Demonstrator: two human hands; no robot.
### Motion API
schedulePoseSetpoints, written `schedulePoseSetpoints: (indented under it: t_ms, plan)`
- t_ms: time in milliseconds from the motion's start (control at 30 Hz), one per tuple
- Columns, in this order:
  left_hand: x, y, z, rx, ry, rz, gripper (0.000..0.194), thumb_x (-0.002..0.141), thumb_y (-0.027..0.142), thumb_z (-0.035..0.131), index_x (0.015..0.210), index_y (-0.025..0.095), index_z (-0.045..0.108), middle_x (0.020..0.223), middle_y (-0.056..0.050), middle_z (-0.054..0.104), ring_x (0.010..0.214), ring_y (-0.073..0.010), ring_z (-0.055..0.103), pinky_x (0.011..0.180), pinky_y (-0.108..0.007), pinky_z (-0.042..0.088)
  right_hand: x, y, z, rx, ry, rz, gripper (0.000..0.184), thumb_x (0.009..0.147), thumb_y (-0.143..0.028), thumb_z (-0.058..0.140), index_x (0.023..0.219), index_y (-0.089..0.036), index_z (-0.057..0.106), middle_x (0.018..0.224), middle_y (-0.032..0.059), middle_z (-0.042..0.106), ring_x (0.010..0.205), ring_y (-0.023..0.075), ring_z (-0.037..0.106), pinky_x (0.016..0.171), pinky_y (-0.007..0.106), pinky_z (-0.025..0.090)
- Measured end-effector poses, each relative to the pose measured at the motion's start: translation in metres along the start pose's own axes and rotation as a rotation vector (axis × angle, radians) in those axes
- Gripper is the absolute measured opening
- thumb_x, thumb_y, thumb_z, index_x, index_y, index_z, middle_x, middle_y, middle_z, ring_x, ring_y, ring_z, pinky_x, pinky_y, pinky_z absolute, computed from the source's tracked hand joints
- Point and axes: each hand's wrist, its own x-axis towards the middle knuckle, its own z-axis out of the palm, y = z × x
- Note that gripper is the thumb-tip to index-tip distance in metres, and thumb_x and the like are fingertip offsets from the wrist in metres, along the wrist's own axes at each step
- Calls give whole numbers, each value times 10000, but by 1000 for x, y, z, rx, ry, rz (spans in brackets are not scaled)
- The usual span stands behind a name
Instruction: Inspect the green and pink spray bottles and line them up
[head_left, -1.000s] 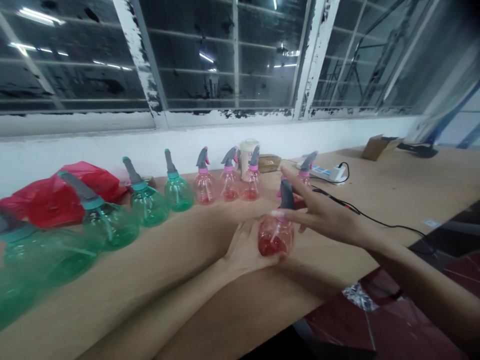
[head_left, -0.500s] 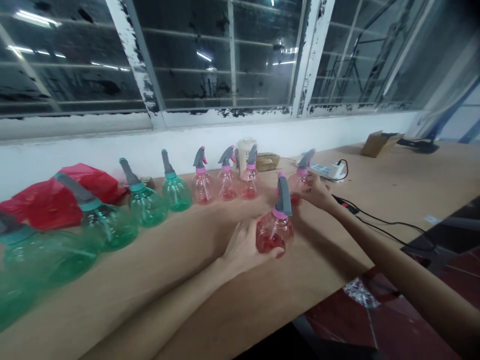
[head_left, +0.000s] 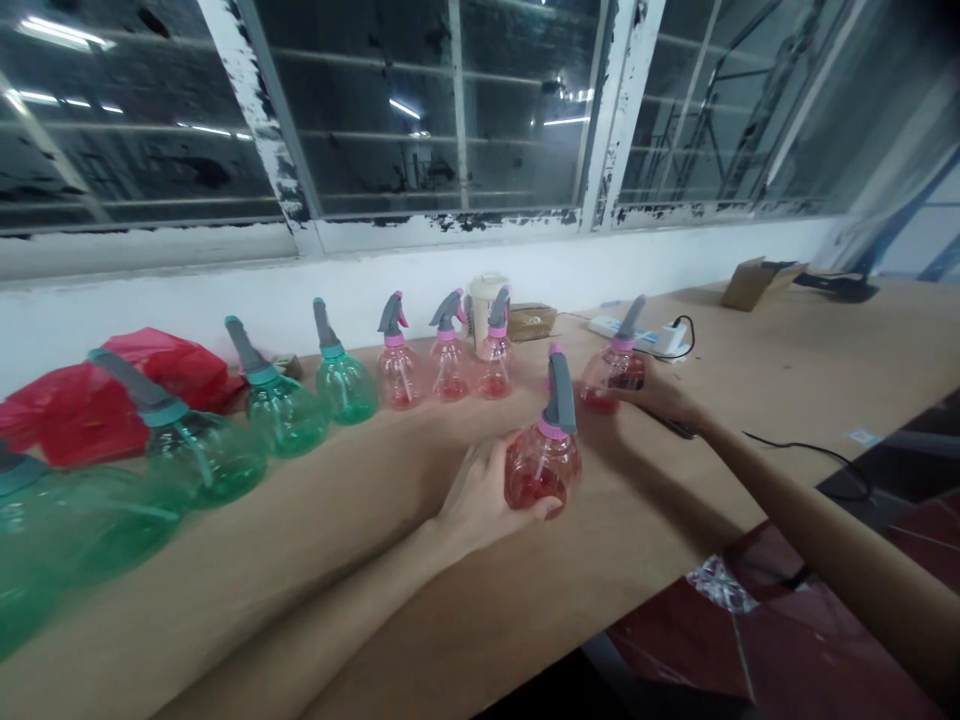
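Observation:
My left hand [head_left: 480,495] is wrapped round the near spray bottle [head_left: 541,470], a round clear pink one with red liquid low inside and a grey trigger head on a pink collar. Farther off to the right, my right hand [head_left: 664,395] grips a second pink spray bottle [head_left: 604,380] by its side, some of the fingers showing dark through the plastic. That bottle's grey head leans to the right. Behind, three pink spray bottles [head_left: 450,370] stand side by side. To their left runs a line of green spray bottles [head_left: 346,388] with teal collars.
A red plastic bag [head_left: 142,390] lies by the wall behind the green bottles. A whitish cup [head_left: 484,300] and a brown packet [head_left: 531,322] stand at the back. Rightward are a white power strip [head_left: 667,340], a black cable [head_left: 806,450] and an open carton [head_left: 757,285].
My right hand has shifted to the right with its pink bottle, and that bottle's head has turned. My left hand keeps its hold with hardly any movement.

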Motion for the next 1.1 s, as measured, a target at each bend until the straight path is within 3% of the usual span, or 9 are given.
schedulePoseSetpoints:
  t_ms: [133, 233, 333, 433, 500, 700, 833, 933, 1100]
  plan:
    - [0, 2, -3, -23, 1, 6, 736, 671, 501, 661, 1265, 159, 395, 1183, -156, 559, 1088, -335, 532, 891, -510, 434, -22, -11, -6, -1, 127, 42, 805, 573, -554, 716, 1207, -153, 424, 1164, 180, 565, 1081, 350, 525, 855, 481, 426]
    - [-1, 3, -4, -38, -5, 0, 729, 682, 493, 659, 1273, 167, 383, 1201, -146, 551, 1101, -326, 524, 904, -510, 427, -58, -33, -7, 128, 159, -70, 658, 685, -536, 649, 1193, -180, 429, 1195, 154, 543, 1105, 317, 517, 908, 475, 418]
    - [-4, 3, -5, -35, -15, -16, 749, 690, 496, 661, 1297, 184, 352, 1225, -145, 532, 1119, -325, 508, 908, -514, 424, -98, -61, 5, 277, -168, -175, 593, 713, -491, 651, 1198, -221, 442, 1235, 108, 522, 1157, 282, 491, 948, 470, 410]
    - [-11, 1, -7, -60, -30, -20, 772, 705, 514, 649, 1323, 198, 313, 1257, -146, 503, 1144, -322, 487, 922, -516, 417, -122, -84, 30, 419, -526, -230, 850, 642, -451, 731, 1335, -239, 288, 1289, 104, 483, 1202, 269, 458, 977, 468, 397]
    - [-18, -3, -11, -93, -37, -8, 724, 763, 505, 592, 1342, 204, 279, 1296, -142, 468, 1180, -305, 460, 956, -511, 395, -126, -94, 48, 462, -541, -265, 948, 564, -443, 783, 1335, -224, 275, 1291, 112, 472, 1199, 280, 454, 983, 480, 387]
    - [-26, -7, -31, -210, 77, -67, 571, 849, 427, 494, 1327, 193, 286, 1347, -131, 414, 1262, -266, 380, 1042, -482, 317, -120, -118, 73, 426, -534, -250, 884, 530, -502, 779, 1257, -215, 367, 1194, 98, 516, 1113, 291, 498, 916, 500, 415]
    - [-7, 10, -47, -278, 152, -180, 499, 804, 421, 577, 1211, 201, 391, 1032, -60, 620, 976, -232, 595, 886, -441, 461, -123, -139, 84, 409, -545, -310, 903, 463, -549, 788, 1217, -230, 406, 1144, 79, 527, 1110, 303, 487, 951, 513, 367]
    - [3, 20, -57, -208, 252, -254, 401, 765, 431, 614, 1065, 194, 490, 778, -6, 614, 736, -203, 617, 720, -395, 510, -128, -152, 95, 371, -563, -278, 996, 414, -611, 773, 1242, -225, 377, 1124, 74, 522, 1126, 323, 462, 969, 555, 317]
    - [-4, 15, -64, -151, 344, -278, 290, 772, 346, 581, 1015, 197, 529, 786, -11, 613, 680, -170, 604, 634, -328, 511, -131, -161, 106, 426, -592, -208, 1035, 378, -635, 769, 1227, -204, 364, 1151, 102, 475, 1127, 326, 440, 920, 539, 380]
